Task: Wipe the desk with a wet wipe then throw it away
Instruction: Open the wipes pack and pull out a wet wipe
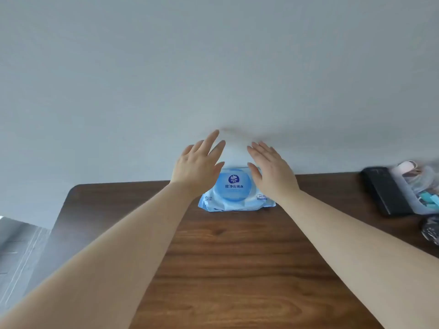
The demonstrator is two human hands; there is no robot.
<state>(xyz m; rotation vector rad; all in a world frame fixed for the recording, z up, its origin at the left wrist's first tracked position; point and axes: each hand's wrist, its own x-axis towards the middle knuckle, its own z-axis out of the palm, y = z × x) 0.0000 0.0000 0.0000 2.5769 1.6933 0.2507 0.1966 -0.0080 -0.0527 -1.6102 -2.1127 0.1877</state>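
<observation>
Wet-wipe pack [234, 192] at far tabletop [237, 257] edge, lid shut, no wipe drawn. Left hand [196, 165] and right hand [273, 172] spread flat, empty, flanking pack. Wiping and disposal not yet begun.

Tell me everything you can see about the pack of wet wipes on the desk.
The wet wipes pack is a soft, pale blue and white plastic pouch with a round blue lid on top, a dark blue logo and printed Chinese characters. The lid looks shut. It lies flat at the far edge of the brown wooden desk, against the grey wall. The left hand and right hand, both open, hover over its two ends; whether they touch it cannot be told.
</observation>
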